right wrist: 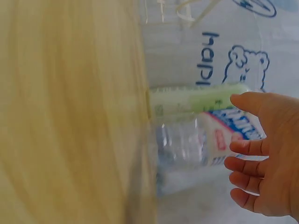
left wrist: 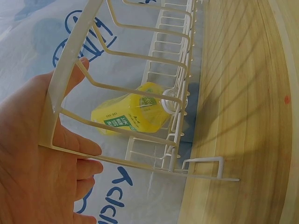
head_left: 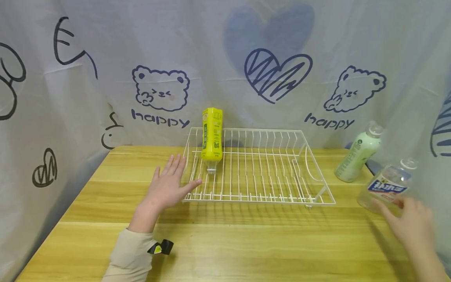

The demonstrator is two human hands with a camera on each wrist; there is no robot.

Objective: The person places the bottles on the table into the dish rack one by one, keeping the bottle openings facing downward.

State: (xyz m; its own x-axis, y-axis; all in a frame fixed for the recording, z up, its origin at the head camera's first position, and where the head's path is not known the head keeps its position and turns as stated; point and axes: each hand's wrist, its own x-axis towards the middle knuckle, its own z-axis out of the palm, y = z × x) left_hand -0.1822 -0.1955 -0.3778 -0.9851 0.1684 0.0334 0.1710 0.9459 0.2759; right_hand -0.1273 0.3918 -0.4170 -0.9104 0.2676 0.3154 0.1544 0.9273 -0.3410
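Observation:
A white wire dish rack (head_left: 260,202) stands on the table. At its left end a yellow-wrapped bottle (head_left: 212,135) rests cap down between the wires. My left hand (head_left: 168,186) lies at the rack's front left corner, fingers straight and thumb spread; the left wrist view has it against the rack's frame (left wrist: 49,112). On the right stands a clear plastic bottle (head_left: 389,184) with a blue, white and red label. My right hand (head_left: 412,223) is beside it, fingers spread and thumb apart; the right wrist view shows the hand (right wrist: 275,154) not closed round the bottle.
A pale green bottle (head_left: 359,152) stands behind the clear bottle, to the right of the rack. The wooden table (head_left: 246,250) reaches back to a white curtain (head_left: 218,47) with drawn bears and hearts.

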